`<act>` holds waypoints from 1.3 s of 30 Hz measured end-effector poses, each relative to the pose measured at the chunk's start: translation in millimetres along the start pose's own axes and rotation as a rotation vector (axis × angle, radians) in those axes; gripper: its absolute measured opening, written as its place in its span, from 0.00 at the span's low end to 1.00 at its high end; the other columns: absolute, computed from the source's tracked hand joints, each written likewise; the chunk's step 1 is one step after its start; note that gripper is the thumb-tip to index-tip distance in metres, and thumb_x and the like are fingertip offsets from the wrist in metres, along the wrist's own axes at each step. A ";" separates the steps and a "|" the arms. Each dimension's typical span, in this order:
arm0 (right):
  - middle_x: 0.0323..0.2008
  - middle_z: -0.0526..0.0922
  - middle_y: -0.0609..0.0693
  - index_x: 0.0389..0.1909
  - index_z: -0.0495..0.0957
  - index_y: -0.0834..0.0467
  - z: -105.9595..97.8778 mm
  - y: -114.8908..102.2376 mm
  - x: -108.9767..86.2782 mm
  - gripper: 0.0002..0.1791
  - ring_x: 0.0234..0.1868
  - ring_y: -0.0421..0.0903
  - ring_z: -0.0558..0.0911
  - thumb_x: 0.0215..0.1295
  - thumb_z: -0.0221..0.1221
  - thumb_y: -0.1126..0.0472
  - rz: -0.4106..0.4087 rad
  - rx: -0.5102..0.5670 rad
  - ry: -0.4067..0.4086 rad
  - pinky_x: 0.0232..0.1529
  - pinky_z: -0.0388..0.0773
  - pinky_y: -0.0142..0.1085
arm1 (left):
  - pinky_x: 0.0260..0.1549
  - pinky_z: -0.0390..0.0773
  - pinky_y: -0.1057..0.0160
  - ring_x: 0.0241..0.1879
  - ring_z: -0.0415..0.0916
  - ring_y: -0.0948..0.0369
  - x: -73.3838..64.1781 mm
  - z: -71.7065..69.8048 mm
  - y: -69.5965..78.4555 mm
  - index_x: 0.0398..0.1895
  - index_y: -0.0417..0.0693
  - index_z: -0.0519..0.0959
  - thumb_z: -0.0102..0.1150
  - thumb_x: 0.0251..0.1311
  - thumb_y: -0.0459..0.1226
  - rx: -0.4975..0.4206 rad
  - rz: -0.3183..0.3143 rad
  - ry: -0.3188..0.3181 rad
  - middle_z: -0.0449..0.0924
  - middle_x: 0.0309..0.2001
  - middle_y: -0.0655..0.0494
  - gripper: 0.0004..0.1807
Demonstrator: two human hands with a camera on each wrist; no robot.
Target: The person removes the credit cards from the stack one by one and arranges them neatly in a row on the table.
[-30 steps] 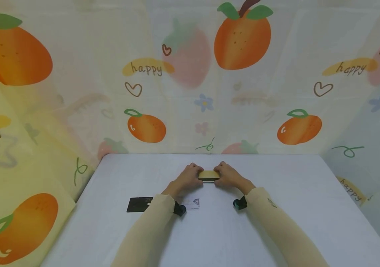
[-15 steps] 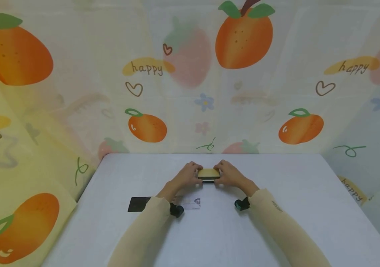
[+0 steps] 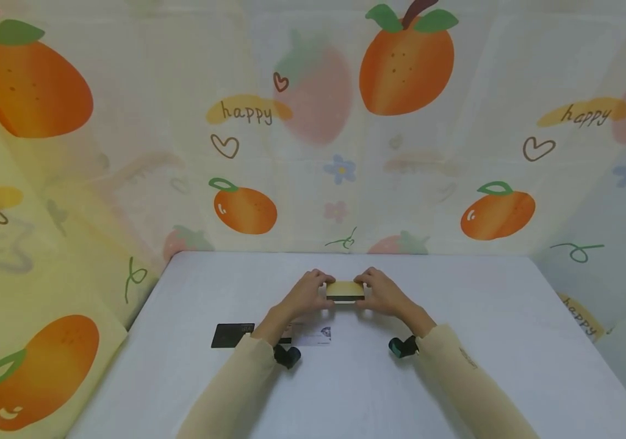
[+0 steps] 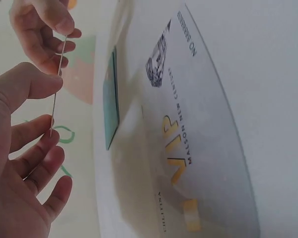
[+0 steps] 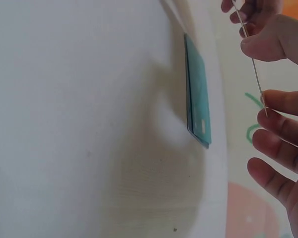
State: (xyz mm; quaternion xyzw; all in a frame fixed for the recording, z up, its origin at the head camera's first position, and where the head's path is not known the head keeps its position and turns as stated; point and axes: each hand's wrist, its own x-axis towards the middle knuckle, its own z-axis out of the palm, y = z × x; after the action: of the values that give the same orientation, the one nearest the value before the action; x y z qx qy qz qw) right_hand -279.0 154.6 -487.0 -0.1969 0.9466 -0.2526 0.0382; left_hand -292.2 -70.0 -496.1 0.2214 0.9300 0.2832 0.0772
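A thin yellow card (image 3: 345,288) with a dark band along its near side is held flat between both hands; the wrist views show it nearly edge-on. My left hand (image 3: 307,294) pinches its left end between thumb and fingertips. At the opposite end, my right hand (image 3: 385,294) pinches it the same way, other fingers loosely spread. Below the raised card, small teal cards (image 5: 198,94) lie stacked slightly askew on the table. That stack is hidden in the head view by the held card.
Left on the white table (image 3: 489,341) lies a black card (image 3: 230,335). Beside it is a pale card printed VIP (image 3: 313,334), partly covered by the left forearm and shown large in the left wrist view. A fruit-patterned curtain (image 3: 417,207) stands behind the table.
The yellow card looks slightly larger, and the dark edge formerly visible beneath it is hidden. My wrists have spread a little farther apart; both ends remain pinched.
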 end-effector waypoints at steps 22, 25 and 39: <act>0.48 0.76 0.52 0.52 0.79 0.57 -1.7 -14.3 -36.3 0.25 0.47 0.47 0.75 0.51 0.68 0.56 -0.025 0.035 0.055 0.47 0.75 0.42 | 0.57 0.69 0.47 0.57 0.68 0.50 -29.7 1.1 15.3 0.57 0.49 0.78 0.69 0.51 0.43 0.025 0.059 0.026 0.75 0.56 0.48 0.28; 0.47 0.76 0.51 0.53 0.79 0.57 -0.5 -15.2 -40.7 0.26 0.46 0.47 0.75 0.50 0.68 0.56 -0.022 0.045 0.057 0.47 0.75 0.42 | 0.57 0.69 0.48 0.57 0.68 0.51 -33.5 3.2 16.6 0.57 0.49 0.78 0.69 0.51 0.44 0.037 0.063 0.028 0.76 0.56 0.48 0.28; 0.45 0.76 0.49 0.51 0.80 0.56 13.3 -10.4 -53.7 0.25 0.46 0.45 0.74 0.49 0.71 0.57 -0.017 0.054 0.050 0.47 0.76 0.41 | 0.57 0.71 0.49 0.56 0.69 0.53 -48.5 14.4 16.7 0.58 0.50 0.78 0.70 0.50 0.47 0.055 0.075 0.012 0.77 0.55 0.50 0.29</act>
State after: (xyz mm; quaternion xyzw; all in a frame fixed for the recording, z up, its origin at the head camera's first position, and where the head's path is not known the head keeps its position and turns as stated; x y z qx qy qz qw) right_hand -223.7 161.2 -494.9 -0.1976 0.9383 -0.2831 0.0176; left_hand -239.0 -72.6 -497.8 0.2566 0.9288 0.2617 0.0548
